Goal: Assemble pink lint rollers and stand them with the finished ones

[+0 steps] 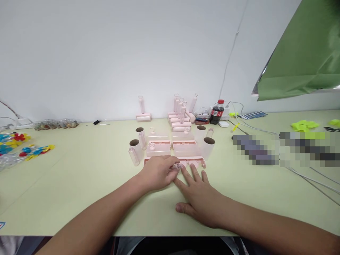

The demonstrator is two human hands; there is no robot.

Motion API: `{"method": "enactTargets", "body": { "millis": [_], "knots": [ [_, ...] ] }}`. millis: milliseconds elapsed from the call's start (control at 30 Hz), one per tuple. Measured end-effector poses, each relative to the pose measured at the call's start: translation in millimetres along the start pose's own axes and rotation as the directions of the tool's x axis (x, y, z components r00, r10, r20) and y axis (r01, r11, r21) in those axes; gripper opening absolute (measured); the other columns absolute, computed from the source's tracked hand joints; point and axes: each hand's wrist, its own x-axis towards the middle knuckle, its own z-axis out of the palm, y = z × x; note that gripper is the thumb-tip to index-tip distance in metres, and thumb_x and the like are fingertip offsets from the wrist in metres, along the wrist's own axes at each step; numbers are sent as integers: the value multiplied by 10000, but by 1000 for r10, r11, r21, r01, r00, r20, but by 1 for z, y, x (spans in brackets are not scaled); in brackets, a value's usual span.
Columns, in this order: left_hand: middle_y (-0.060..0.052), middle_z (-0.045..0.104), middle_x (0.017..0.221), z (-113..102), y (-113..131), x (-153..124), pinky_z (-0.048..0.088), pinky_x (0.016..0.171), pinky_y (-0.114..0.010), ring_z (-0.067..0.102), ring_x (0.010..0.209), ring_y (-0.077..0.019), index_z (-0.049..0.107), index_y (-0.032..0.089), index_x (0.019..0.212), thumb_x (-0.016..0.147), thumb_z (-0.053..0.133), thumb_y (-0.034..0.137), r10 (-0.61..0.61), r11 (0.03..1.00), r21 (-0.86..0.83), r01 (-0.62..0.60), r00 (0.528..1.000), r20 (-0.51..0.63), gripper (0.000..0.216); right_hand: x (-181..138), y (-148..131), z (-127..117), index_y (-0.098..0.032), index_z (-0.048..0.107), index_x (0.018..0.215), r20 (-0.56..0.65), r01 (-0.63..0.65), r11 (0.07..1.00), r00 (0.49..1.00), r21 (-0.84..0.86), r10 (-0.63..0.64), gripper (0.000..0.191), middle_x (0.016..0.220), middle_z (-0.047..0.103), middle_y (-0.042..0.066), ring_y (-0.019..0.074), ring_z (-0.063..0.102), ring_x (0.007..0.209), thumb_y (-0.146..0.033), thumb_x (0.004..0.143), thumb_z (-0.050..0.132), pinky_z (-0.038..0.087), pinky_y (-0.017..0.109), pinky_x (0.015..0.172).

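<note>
Near the middle of a pale table (87, 170), going left to right, we meet a clear pink tube (134, 156) standing beside a white roll (140, 151); our left hand (160, 173), gripping a small clear plastic piece (175, 166); then our right hand (200, 194), open, fingers spread, by a pink disc (194, 163). We judge the gripped piece light, stiff and slippery, perhaps brittle, best held around its body, not its narrower end.
</note>
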Motion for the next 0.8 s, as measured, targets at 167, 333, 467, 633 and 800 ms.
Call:
{"method": "enactTargets", "body": {
  "millis": [167,333,467,633,800],
  "knots": [
    [-29,706,926,0,-1,1,450,646,-258,631,754,-165,635,208,1046,823,535,234,-14,1000,-22,14,1000,1,245,-4,5,-1,-302,165,1542,-21,13,1000,1000,4,-13,866,1609,-10,186,521,-135,1392,-649,836,526,37,737,1055],
    [-17,678,862,-1,5,-1,425,640,-258,592,724,-149,627,205,977,831,553,232,-10,991,-132,7,1000,-25,166,-5,10,-1,-280,200,1541,-66,72,997,995,-16,-73,859,1612,90,175,505,-85,1417,-598,830,563,36,719,1073],
    [15,565,705,-5,17,-4,409,592,-241,524,640,-120,562,194,836,894,554,375,-133,874,-485,36,977,-168,190,-9,8,-7,-233,280,1515,-207,173,985,964,14,-167,810,1575,254,171,442,117,1444,-471,821,623,97,662,1110],
    [23,525,644,-3,22,-5,449,558,-256,536,573,-121,522,196,927,905,448,606,-223,567,-806,-169,911,-348,417,-6,-1,-21,-218,505,1266,-359,361,898,897,254,-259,503,1224,624,92,251,573,1094,-445,835,633,450,373,908],
    [8,562,742,4,17,-4,462,562,-252,554,598,-114,542,190,990,793,596,649,-388,510,-854,-105,857,-338,502,17,-1,-16,-200,518,845,-426,374,866,878,331,-217,158,725,581,-14,139,508,637,-348,889,552,361,249,585]
  ]
}}
